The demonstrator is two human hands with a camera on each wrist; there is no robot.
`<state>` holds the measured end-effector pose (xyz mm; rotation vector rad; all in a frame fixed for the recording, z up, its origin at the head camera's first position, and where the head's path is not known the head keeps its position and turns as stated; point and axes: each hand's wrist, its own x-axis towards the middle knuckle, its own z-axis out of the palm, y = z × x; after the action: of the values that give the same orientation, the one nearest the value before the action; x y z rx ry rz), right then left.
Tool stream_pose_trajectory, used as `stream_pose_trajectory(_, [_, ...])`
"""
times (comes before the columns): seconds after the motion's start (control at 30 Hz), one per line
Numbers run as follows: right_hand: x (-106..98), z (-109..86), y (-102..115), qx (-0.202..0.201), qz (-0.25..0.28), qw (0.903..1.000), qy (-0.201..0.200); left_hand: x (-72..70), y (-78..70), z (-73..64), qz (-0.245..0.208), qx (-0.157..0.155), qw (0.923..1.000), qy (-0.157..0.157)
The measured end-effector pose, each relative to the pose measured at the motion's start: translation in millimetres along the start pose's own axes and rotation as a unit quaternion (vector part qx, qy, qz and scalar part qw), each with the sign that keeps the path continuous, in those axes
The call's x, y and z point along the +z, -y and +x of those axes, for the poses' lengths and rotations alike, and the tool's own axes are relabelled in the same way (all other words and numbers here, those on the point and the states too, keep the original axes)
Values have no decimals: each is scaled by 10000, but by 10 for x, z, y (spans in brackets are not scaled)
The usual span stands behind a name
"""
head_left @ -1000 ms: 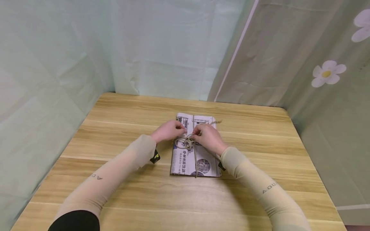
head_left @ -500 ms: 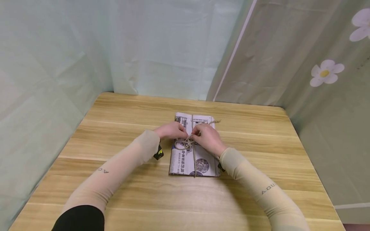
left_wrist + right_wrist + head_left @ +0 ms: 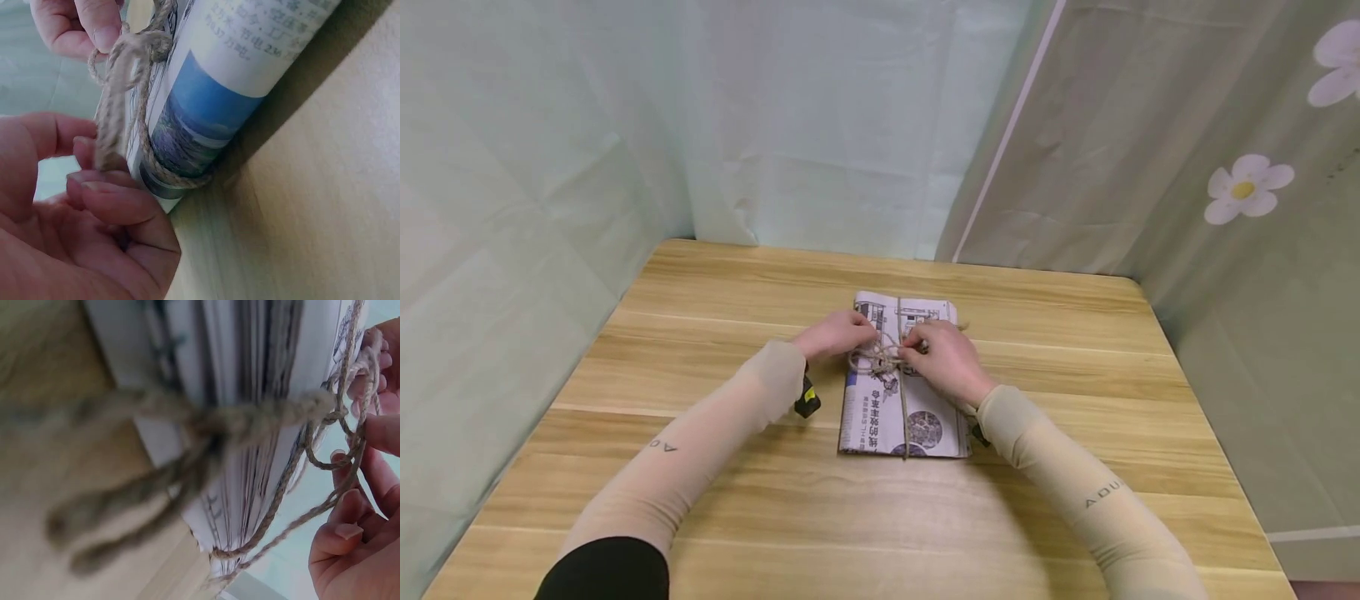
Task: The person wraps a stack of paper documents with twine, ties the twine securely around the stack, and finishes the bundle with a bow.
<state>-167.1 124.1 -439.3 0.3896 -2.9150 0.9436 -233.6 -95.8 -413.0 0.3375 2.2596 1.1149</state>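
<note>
A folded newspaper bundle (image 3: 880, 427) lies flat on the table, with brown twine (image 3: 906, 412) running lengthwise and crosswise round it. Near the middle of its top face the twine forms a loose knot with loops (image 3: 880, 360). My left hand (image 3: 835, 335) is at the left of the knot, its thumb and fingers pinching a twine loop (image 3: 112, 125). From the right, my right hand (image 3: 947, 360) pinches a strand by the knot, thumb against fingers. Blurred twine ends (image 3: 94, 519) stick out past the bundle's paper edges in the right wrist view.
The wooden table (image 3: 737, 283) extends around the bundle on all sides. Pale curtains (image 3: 850, 125) hang behind it and to the left. A grey-brown curtain with white flowers (image 3: 1243, 191) hangs at the right.
My left hand came in toward the knot, then drew back to the left. The loops at the knot have changed shape. My right hand has stayed nearly in place.
</note>
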Motion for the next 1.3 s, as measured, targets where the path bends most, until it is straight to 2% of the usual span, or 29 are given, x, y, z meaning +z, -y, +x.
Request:
stream_pose_trajectory(0.17, [-28, -3, -18, 32, -59, 9999, 111, -17, 14, 4, -324, -120, 9987, -368])
stream_pose_trajectory(0.37, [-61, 14, -14, -29, -9, 9993, 386, -7, 41, 39, -601, -301, 9959, -609])
stream_pose_trajectory(0.53, [-82, 22, -17, -73, 18, 9983, 580, 24, 59, 29, -293, 21, 9972, -694])
stream_pose_trajectory(0.7, [-143, 127, -33, -64, 244, 9995, 177, 52, 31, -2, -130, 334, 9968, -718])
stream_pose_trajectory(0.8, [-168, 237, -19, -177, 396, 9990, 62, 67, 10, -19, -57, 373, 9967, -724])
stream_pose_trajectory(0.97, [-166, 373, 8, -425, 672, 9957, 469, 108, -20, -21, 78, 452, 9963, -729])
stream_pose_trajectory(1.1, [-146, 407, 16, -394, 898, 9936, 558, 120, -20, -41, 54, 538, 9967, -607])
stream_pose_trajectory(1.23, [-136, 398, -5, -229, 1146, 9917, 545, 88, 18, -153, 388, 612, 9955, -608])
stream_pose_trajectory(1.3, [-137, 385, -32, -101, 1306, 9899, 539, 64, 48, -242, 594, 530, 9951, -593])
